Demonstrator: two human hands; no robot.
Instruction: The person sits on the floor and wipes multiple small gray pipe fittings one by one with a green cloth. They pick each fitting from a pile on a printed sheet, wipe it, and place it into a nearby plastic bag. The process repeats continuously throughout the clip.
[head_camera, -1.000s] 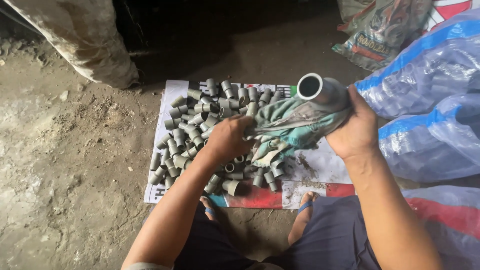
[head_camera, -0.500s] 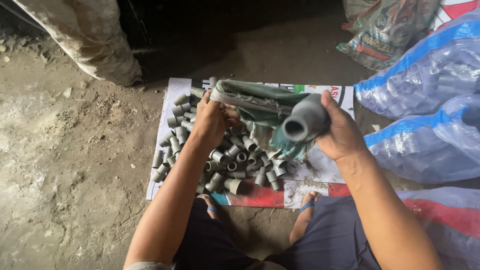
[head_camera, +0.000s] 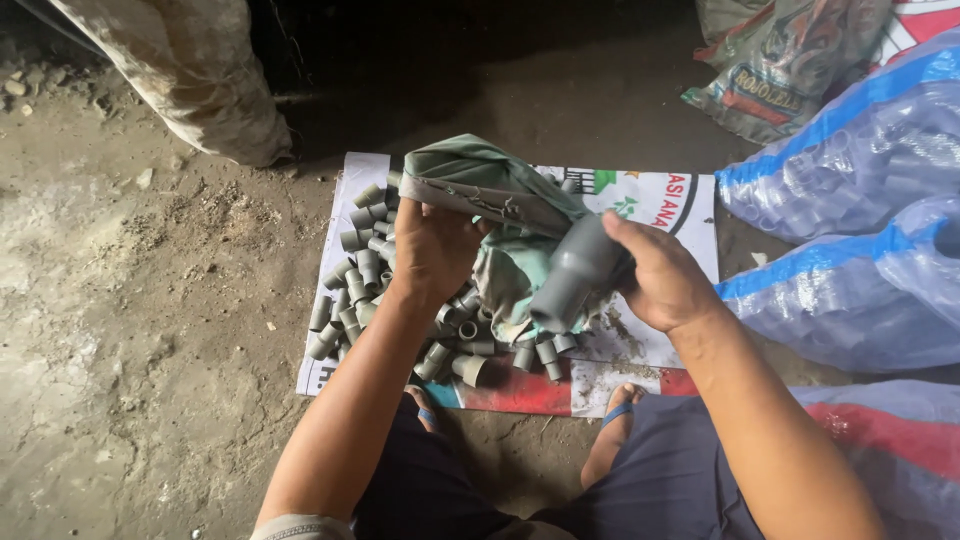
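Left hand (head_camera: 435, 245) grips the cloth (head_camera: 500, 195); right hand (head_camera: 655, 280) clasps the fitting (head_camera: 575, 275), which could slip onto the pile (head_camera: 360, 270) at 8 o'clock.

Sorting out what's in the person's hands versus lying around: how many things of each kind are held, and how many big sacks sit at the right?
Grey pipe fitting in the right hand: 1
Green cloth in the left hand: 1
Clear blue-striped sacks: 2
Total: 4
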